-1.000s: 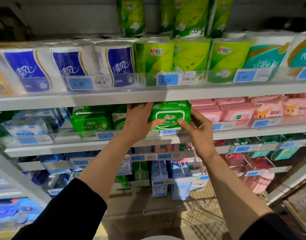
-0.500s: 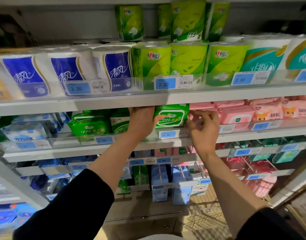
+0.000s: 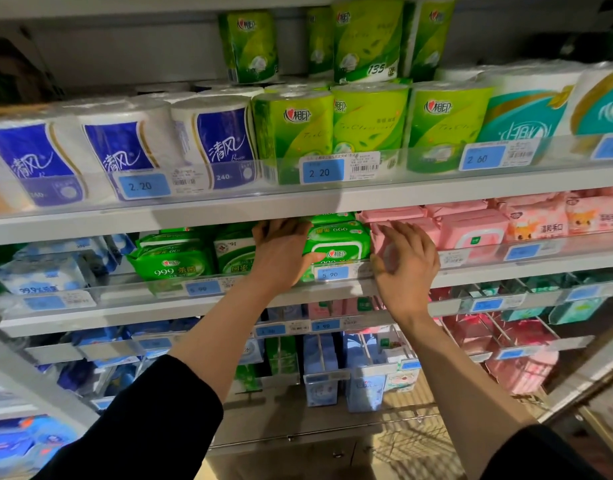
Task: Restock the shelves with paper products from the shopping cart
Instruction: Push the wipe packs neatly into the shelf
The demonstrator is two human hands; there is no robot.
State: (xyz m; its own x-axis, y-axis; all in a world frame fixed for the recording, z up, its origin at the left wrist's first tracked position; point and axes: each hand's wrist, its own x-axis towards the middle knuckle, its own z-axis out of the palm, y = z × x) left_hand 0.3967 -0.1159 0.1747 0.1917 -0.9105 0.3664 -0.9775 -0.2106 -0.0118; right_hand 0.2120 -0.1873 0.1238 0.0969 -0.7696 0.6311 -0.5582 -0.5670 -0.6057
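the shelf point(image 3: 332, 202) carries toilet rolls point(image 3: 215, 147) on top; below it a second shelf point(image 3: 505, 275) holds green and pink packs point(image 3: 471, 230). the green pack point(image 3: 336, 240) sits on that second shelf behind the 5.90 tag point(image 3: 331, 273). the left hand point(image 3: 280, 251) grips its left side, thumb across the front. the right hand point(image 3: 405, 261) hangs loose just right of it, holding nothing.

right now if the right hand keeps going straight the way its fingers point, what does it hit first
Most likely the pink wipes pack at the left end of the pink row: the right hand points up and into the shelf, fingertips at or just short of it. Depth is unclear.
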